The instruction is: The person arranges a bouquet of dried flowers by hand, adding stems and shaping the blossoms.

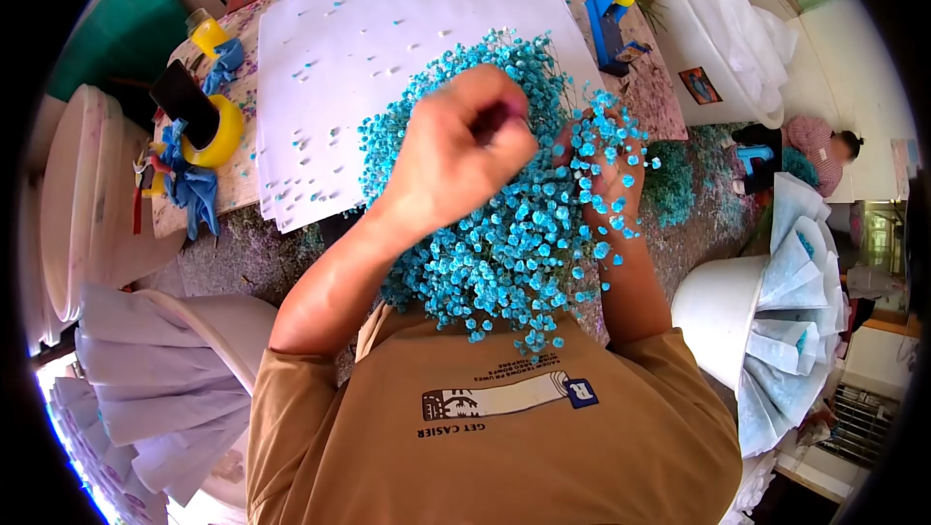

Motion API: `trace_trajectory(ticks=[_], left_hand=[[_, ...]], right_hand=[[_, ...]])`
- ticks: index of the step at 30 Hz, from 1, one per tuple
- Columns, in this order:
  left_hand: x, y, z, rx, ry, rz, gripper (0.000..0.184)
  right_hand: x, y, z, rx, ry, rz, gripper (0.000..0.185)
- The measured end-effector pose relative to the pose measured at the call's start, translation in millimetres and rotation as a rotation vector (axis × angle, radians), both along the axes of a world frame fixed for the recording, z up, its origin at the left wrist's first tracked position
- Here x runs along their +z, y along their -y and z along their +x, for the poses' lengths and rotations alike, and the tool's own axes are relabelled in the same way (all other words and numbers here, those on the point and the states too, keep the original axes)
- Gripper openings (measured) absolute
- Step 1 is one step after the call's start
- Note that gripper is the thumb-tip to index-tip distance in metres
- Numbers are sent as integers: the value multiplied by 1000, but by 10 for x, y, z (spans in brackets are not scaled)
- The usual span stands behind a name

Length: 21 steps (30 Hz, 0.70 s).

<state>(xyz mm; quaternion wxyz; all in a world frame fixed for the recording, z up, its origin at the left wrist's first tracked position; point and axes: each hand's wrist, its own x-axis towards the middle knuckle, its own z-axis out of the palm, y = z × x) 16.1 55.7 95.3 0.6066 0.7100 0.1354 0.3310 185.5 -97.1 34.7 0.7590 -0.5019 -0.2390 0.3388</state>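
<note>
A large bunch of small blue flowers [514, 244] fills the space in front of my chest and reaches over the table's near edge. My left hand [465, 142] is curled closed above the bunch, thumb and fingers together; whatever is between them is hidden. On the bunch's right side, my right hand [611, 171] is closed around blue flower sprigs [601, 132], whose blossoms partly cover its fingers. White paper sheets [339, 69] with scattered loose petals lie on the table behind the bunch.
A blue tape dispenser [608, 31] stands at the table's right. A phone [184, 103] leans on a yellow tape roll [225, 127] at left. White tubs [713, 307] with wrapped bunches flank me. A person [815, 152] sits far right.
</note>
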Motion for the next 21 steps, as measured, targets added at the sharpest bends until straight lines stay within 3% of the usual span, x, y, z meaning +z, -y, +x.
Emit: trace_trajectory(ticks=[2, 4, 5, 8, 11, 12, 14, 16, 18, 19, 21], left_hand=[[146, -82, -84, -156, -16, -318, 9], [173, -198, -147, -420, -53, -356, 7], [181, -137, -134, -419, -54, -356, 7], [183, 103, -66, -280, -141, -163, 1], [128, 174, -18, -165, -48, 485, 18], [144, 198, -12, -165, -47, 486, 18], [195, 233, -11, -41, -111, 652, 18], [206, 237, 10, -45, -141, 686, 16], [171, 243, 47, -20, -159, 773, 15], [154, 243, 55, -27, -158, 779, 15], [133, 227, 57, -28, -96, 703, 15]], right_hand=[[-49, -12, 17, -66, 6, 5, 41], [-56, -26, 4, -95, -39, 32, 40], [-60, -33, -1, -104, -55, 41, 40], [-52, -50, -20, -123, 118, -39, 38], [55, -67, -84, -95, -97, 20, 39], [25, -61, -70, -95, -96, 20, 39], [-40, -55, -48, -50, 212, -2, 37], [-12, -68, -77, -78, 189, 31, 40], [48, -94, -78, -125, 132, -133, 54], [-187, -26, 100, -27, 376, -30, 61], [-108, -40, 3, -37, 281, 2, 59]])
